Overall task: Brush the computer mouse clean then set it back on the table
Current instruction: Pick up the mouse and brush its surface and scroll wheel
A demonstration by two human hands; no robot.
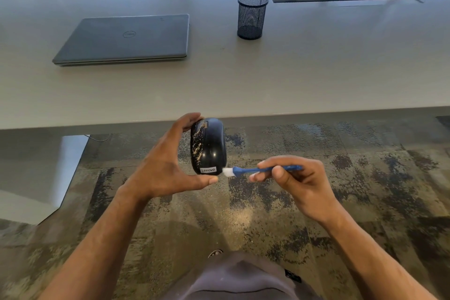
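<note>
Two hands are raised over the carpet, just in front of the table edge. A black mouse, speckled with pale dust, is pinched lengthwise by the left hand. A blue brush is gripped in the right hand, its white bristles touching the mouse's near end.

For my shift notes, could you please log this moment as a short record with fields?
left hand: left hand holds the black mouse off the table, over the floor
right hand: right hand grips the blue brush
brush contact: white bristles at the mouse's near end, beside the Lenovo label
mouse state: tan specks still on its left side
table: table carries a closed laptop and a mesh pen cup
task stage: brushing under way; mouse not yet set back
</note>
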